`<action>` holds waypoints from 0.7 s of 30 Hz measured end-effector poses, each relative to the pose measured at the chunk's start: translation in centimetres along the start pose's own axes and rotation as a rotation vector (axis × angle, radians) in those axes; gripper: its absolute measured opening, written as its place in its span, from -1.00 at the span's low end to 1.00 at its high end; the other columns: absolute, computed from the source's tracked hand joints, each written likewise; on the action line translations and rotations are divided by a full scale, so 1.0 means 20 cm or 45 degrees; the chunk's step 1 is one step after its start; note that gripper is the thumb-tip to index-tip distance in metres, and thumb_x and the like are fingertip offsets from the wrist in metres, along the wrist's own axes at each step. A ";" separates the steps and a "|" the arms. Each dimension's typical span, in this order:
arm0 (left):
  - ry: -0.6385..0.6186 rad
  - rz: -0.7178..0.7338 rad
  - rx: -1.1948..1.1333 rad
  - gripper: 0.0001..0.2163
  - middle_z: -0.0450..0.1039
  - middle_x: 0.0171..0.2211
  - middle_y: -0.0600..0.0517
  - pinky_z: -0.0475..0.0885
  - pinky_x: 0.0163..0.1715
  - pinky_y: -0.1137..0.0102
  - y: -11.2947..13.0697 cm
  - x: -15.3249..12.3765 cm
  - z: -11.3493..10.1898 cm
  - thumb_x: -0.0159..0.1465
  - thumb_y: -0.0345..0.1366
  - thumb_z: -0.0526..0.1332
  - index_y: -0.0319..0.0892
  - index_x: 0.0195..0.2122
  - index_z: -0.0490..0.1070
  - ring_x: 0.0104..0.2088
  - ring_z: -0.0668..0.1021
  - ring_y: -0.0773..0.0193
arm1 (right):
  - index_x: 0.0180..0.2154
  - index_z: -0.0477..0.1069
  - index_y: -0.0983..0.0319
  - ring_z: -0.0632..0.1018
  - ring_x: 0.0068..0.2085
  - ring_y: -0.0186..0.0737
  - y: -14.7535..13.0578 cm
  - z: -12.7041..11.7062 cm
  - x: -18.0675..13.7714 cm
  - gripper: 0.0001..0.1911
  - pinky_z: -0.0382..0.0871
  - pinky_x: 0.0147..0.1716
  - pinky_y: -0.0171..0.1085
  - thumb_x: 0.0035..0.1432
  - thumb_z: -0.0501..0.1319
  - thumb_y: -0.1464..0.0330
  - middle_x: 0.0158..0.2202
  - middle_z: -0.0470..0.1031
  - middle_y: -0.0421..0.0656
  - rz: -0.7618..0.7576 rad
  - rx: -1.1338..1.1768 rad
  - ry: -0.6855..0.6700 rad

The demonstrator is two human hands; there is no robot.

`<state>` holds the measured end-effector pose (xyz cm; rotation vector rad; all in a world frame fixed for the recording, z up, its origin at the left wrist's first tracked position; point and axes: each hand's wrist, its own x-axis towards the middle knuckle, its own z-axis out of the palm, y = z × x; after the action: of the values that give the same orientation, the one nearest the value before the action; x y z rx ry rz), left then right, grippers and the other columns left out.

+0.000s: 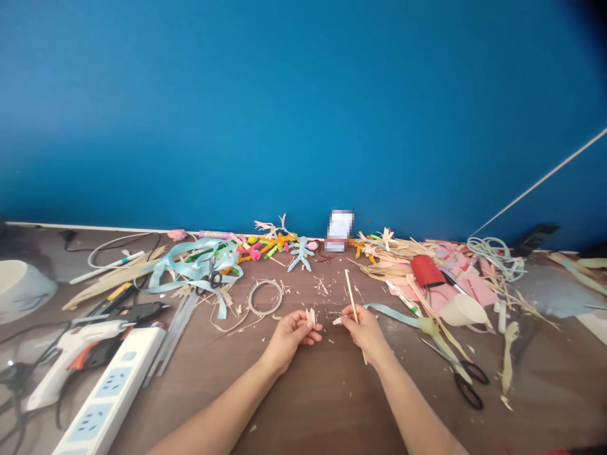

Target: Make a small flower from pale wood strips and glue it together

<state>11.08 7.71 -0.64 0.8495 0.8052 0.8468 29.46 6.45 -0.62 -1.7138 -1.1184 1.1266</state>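
My left hand (294,335) pinches a small pale pink scrap (310,317), perhaps paper, between thumb and fingers. In my right hand (365,332) is a thin pale stick (349,291), slanting up past the fingers and down below the palm. A small whitish piece (337,321) shows at the right thumb tip; what it is made of I cannot tell. Both hands are just above the brown table (327,392), a short gap apart. A ring of pale tape or cord (265,312) lies left of them. Small shavings and scraps are scattered around.
At left lie a white power strip (111,395), a white glue gun (71,354), clear glue sticks (173,332) and blue ribbon (165,277). Black-handled scissors (467,382), a white cup (462,311) and a red object (427,272) sit right. Pipe-cleaner shapes (300,254) line the blue wall.
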 end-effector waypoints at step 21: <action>0.029 0.083 0.195 -0.74 0.44 -0.50 0.00 0.26 -0.59 0.53 -0.03 0.02 0.06 0.07 -0.14 0.16 -0.26 -0.37 0.29 -0.62 0.42 0.44 | -0.42 0.36 0.25 0.33 -0.62 -0.35 0.09 0.01 -0.04 -0.77 0.15 -0.63 -0.37 -0.15 0.15 0.24 -0.56 0.39 -0.22 -0.108 -0.059 0.394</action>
<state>12.48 7.45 -0.81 1.0071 0.8744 0.8617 29.62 5.21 -2.04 -1.7862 -1.0173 0.7566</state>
